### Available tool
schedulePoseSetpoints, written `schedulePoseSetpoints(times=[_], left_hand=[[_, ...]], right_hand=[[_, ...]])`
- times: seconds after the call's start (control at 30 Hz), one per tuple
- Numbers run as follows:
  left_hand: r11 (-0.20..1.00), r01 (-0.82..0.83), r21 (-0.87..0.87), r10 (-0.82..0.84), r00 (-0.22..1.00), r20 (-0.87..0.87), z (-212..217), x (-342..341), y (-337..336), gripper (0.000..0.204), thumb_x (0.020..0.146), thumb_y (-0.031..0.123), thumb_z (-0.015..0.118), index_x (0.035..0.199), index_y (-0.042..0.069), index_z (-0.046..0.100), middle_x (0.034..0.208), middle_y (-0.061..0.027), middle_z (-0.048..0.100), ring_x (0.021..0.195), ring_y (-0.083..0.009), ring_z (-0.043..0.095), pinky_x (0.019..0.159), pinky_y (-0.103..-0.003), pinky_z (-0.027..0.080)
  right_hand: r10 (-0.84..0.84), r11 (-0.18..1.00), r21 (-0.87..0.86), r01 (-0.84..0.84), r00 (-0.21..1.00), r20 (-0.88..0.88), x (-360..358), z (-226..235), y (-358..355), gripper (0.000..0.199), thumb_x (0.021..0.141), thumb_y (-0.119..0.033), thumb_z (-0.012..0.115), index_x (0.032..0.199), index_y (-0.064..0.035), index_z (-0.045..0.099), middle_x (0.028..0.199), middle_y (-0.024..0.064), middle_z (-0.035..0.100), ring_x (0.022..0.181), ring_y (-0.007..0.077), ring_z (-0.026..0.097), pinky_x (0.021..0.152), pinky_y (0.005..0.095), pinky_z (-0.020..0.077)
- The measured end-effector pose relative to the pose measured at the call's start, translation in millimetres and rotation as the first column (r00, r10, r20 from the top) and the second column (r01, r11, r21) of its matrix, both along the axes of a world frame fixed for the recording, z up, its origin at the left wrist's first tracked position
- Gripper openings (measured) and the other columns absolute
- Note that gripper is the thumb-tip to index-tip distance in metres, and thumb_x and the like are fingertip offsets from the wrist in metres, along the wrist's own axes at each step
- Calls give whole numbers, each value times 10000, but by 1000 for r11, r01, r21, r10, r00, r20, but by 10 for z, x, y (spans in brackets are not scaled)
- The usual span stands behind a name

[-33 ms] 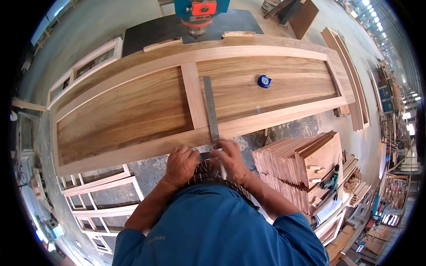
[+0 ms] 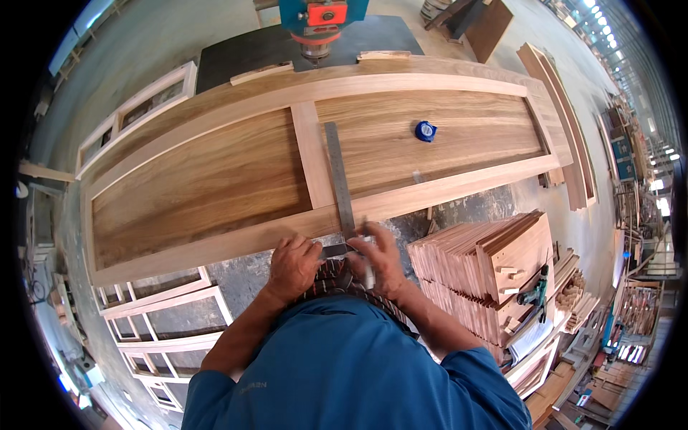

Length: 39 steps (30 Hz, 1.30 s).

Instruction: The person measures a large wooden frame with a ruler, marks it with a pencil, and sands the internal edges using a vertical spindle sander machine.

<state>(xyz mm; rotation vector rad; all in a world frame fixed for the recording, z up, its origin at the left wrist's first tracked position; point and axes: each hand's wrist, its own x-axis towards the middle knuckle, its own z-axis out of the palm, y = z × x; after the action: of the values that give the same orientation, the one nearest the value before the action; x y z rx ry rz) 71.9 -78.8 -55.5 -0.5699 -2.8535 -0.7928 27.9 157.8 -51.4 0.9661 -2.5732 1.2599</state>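
I see a person in a blue shirt (image 2: 344, 365) standing close to a long frame of pale wood (image 2: 437, 190). A bar (image 2: 308, 143) goes across the middle of the frame, and brown wood (image 2: 201, 172) shows in the two openings. A metal square (image 2: 338, 172), shaped like a big L, lies across the near side of the frame. Its long arm reaches over the right opening, just right of the middle bar. Its short, dark arm sits by the person's tummy, between the two hands. The left hand (image 2: 295, 264) has its fingers curled, and its grip pinches the end of that short arm. The right hand (image 2: 380, 264) is by the corner of the L. It is a bit blurry, but its grip is pinching a white stick (image 2: 369, 274) that points down. I can't tell if the right fingers touch the metal too. A round blue tape measure (image 2: 426, 131) rests on the brown wood in the right opening, well away from both hands. Past the frame I see a blue and orange machine (image 2: 327, 14). On the person's right is a big stack of wood pieces (image 2: 459, 258), with a green power tool (image 2: 534, 295) on it. More pale frames (image 2: 223, 307) lie on the left.
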Motion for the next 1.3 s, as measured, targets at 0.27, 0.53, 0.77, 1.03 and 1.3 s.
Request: schedulePoseSetpoints(times=[0.27,0.53,0.77,1.03,1.3], left_hand=[[999,-43,9,44,993,-107,-118,-181,353,425,777,158,821,1160,35,685,1005,-91,703,1077,-291,618,948,-437,429],[995,-79,-66,75,996,-51,-28,-308,523,437,761,135,824,1173,73,694,999,-78,708,1080,-290,614,962,-440,428],[999,-40,-31,39,998,-47,-37,-323,471,449,778,139,814,1200,39,696,1026,-117,695,1173,-338,594,1059,-498,417],[998,31,-48,-34,998,-60,-174,-363,407,455,841,155,782,1268,36,681,1139,-115,707,1357,-356,519,1230,-554,311],[997,22,-76,-28,996,-80,-246,-364,401,438,860,194,770,1266,49,692,1144,-118,715,1361,-366,519,1245,-557,292]], right_hand=[[-266,804,-176,568,608,748,106,-165,410,407,1075,-387,564,1096,-1,693,850,95,684,831,157,635,756,307,494],[165,706,-380,598,383,909,-153,-609,249,244,1063,-268,641,970,-46,679,835,39,693,534,43,431,474,233,324],[247,656,-443,611,381,891,-139,-498,205,240,1073,-231,607,975,-23,678,757,5,636,534,31,412,474,223,303],[266,602,-456,655,374,889,-147,-502,153,244,1072,-222,597,935,-35,673,676,-23,565,504,37,385,462,236,282],[183,623,-411,665,387,904,-156,-540,125,296,1067,-247,604,853,-51,663,627,-29,534,494,54,408,465,244,302]])
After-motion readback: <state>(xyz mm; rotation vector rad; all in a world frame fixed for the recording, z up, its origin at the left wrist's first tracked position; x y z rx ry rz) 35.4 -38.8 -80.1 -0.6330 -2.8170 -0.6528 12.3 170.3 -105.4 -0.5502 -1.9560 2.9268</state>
